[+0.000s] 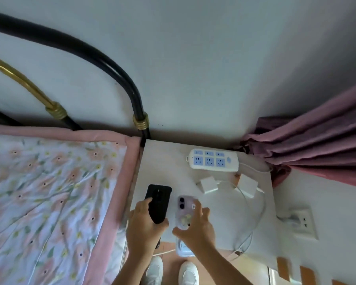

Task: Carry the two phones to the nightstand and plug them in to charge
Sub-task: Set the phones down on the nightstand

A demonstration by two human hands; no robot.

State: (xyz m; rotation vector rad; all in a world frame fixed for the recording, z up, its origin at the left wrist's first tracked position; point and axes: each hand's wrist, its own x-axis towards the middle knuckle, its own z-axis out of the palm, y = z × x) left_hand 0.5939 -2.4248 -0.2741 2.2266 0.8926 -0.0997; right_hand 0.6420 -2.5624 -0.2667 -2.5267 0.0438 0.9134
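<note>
Two phones sit at the front of the white surface point(164, 161). Our left hand point(144, 227) wraps its grip round the black phone point(159, 199). Our right hand point(195, 227) holds the pale phone point(186, 210) just beside it, fingers spread over its back

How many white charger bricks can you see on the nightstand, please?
2: one charger brick lies just beyond the lilac phone, the other charger brick sits further right, below the power strip. None seems hidden.
</note>
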